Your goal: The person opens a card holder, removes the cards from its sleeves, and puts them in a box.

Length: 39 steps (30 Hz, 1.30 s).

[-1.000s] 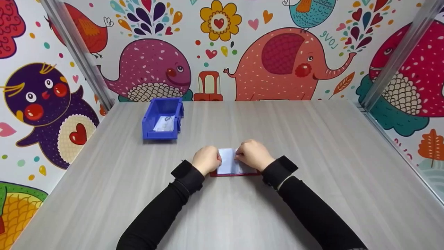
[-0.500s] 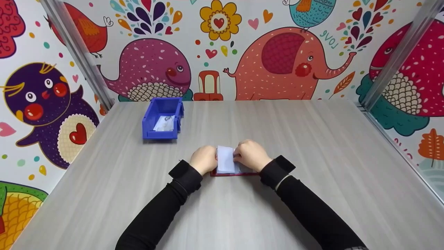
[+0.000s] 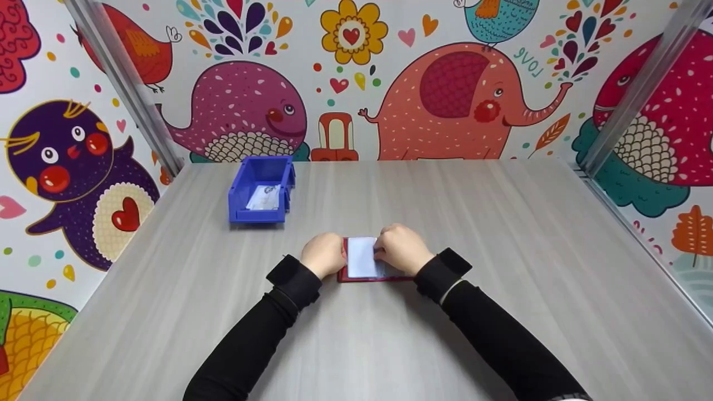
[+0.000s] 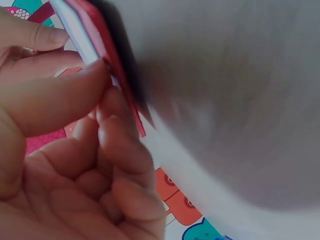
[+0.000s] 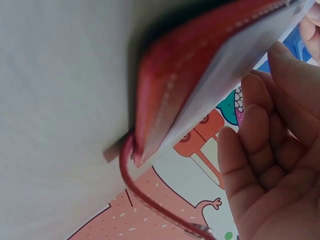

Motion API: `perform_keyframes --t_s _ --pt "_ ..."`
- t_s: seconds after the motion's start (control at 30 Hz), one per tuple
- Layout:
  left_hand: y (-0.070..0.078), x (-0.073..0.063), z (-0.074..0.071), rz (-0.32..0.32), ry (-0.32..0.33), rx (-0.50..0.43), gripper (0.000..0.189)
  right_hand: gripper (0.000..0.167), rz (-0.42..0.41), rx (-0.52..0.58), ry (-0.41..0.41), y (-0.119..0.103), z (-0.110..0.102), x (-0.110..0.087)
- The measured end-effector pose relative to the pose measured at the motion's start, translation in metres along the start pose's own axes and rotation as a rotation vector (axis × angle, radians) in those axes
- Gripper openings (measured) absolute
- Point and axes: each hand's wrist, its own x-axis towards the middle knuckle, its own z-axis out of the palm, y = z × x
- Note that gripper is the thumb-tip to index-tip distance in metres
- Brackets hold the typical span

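A red card holder (image 3: 343, 274) lies spread on the table, with stitched edges and pale, see-through sleeves (image 3: 362, 257) inside. At its left edge, my left hand (image 3: 324, 255) pinches the holder between thumb and curled index finger; the left wrist view shows the thumb tip (image 4: 100, 70) on that edge. My right hand (image 3: 403, 248) covers most of the right half, thumb and index finger pinching a sleeve near the middle. In the right wrist view a red strap (image 5: 150, 200) with a metal clasp hangs from the holder, and the other right fingers (image 5: 237, 160) curl loosely.
A blue bin (image 3: 257, 216) with white papers or cards (image 3: 264, 198) inside stands on the table at the back left. The pale wood-grain table (image 3: 445, 334) runs back to a wall (image 3: 362, 83) printed with cartoon animals, and metal posts (image 3: 136, 89) rise at the corners.
A pale sleeve has turned over to the left, rising and then settling flat. My left hand has shifted slightly left, baring the red left edge. The right hand has barely moved.
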Motion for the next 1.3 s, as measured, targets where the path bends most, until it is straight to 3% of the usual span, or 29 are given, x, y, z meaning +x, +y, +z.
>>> perform_keyframes --t_s 0.2,0.4,0.53,0.7,1.07,1.3 --pt "0.000 0.003 -0.005 -0.031 -0.015 -0.010 0.020 0.009 0.021 0.009 -0.018 -0.001 -0.001 -0.001" --pt "0.004 0.006 -0.011 -0.049 0.044 -0.016 0.030 0.010 0.045 0.009 -0.021 -0.001 0.000 0.000" --pt "0.006 0.009 -0.013 -0.050 0.071 -0.029 0.026 0.010 0.039 0.002 -0.011 -0.001 0.000 0.000" --pt "0.008 0.011 -0.011 -0.027 0.075 -0.044 0.015 0.010 0.030 0.006 -0.006 -0.001 0.000 0.000" --pt "0.009 0.014 -0.001 -0.045 0.045 -0.027 0.016 0.010 0.027 0.005 -0.001 -0.001 -0.001 0.000" --pt "0.010 0.013 0.002 -0.018 0.052 -0.007 0.016 0.011 0.031 0.010 -0.001 0.000 0.000 0.000"
